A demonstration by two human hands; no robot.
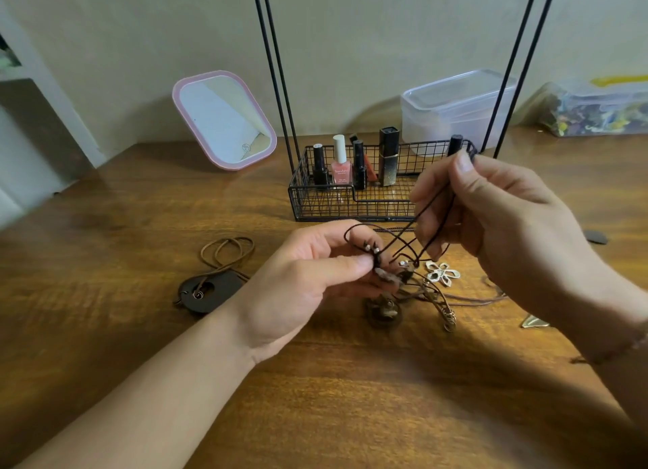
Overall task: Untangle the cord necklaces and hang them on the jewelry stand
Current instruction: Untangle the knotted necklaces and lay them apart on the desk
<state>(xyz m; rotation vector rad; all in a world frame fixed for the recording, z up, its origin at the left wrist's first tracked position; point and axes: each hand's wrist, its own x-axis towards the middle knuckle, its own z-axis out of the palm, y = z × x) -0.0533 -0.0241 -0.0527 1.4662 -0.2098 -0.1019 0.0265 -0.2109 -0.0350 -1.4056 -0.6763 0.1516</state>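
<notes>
Head view: left hand (308, 279) pinches the beaded part of a dark brown cord necklace tangle (403, 272) between thumb and fingers, just above the brown wooden desk (140, 328); right hand (491, 223) pinches a cord strand lifted higher, near right. Black wire jewelry stand (350, 202) stands just beyond, holding nail polish bottles. A separate brown cord necklace with round dark pendant (210, 282) lies left on the desk.

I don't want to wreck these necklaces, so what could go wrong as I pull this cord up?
1. The right hand lifts a dark cord still looped through the tangle; pulling could tighten knots.
2. The flower pendant may get dragged along the table.
3. The cord could snag the wire basket.
</notes>
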